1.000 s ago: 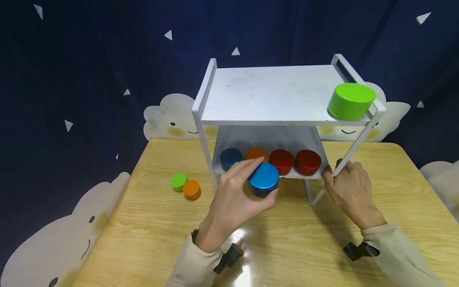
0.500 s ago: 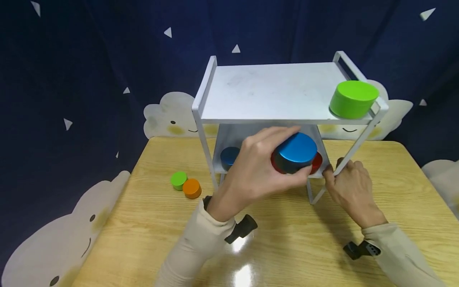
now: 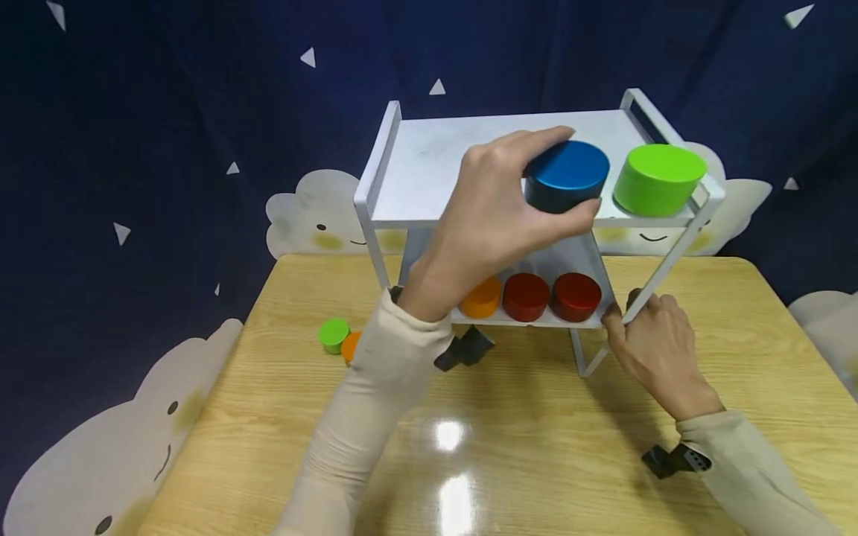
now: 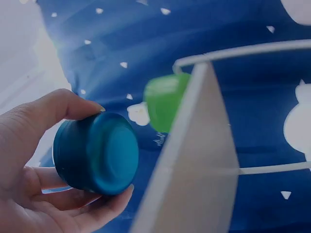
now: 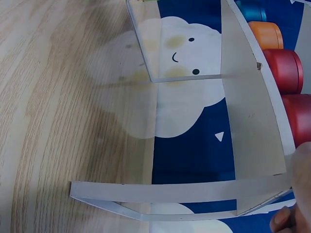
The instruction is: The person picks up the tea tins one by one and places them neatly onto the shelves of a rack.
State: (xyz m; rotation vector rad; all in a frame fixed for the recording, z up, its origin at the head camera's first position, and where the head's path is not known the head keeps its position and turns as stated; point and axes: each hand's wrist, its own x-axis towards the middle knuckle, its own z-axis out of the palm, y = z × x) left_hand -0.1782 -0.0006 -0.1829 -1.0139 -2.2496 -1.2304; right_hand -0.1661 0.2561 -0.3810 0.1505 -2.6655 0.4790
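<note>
My left hand [image 3: 479, 208] pinches a round blue tin [image 3: 568, 175] between thumb and fingers. It is held over the front of the top shelf of a white two-tier rack [image 3: 425, 160], left of a green round tin [image 3: 660, 182]. In the left wrist view the tin's base [image 4: 119, 155] shows, with the board's edge to its right. My right hand [image 3: 657, 346] grips the rack at its lower right corner. On the lower shelf stand an orange tin [image 3: 481, 298], two red tins [image 3: 526, 298] and, in the right wrist view, another blue tin [image 5: 251, 10].
A small green cylinder [image 3: 334, 335] and a small orange one lie left on the wooden table [image 3: 268, 432]; my left sleeve partly covers the orange one. Side rails [image 3: 378, 160] border the top shelf. A dark blue curtain [image 3: 201, 89] hangs behind.
My left hand has carried the blue tin up and to the right, from in front of the lower shelf to top-shelf height beside the green tin. The right hand keeps its grip.
</note>
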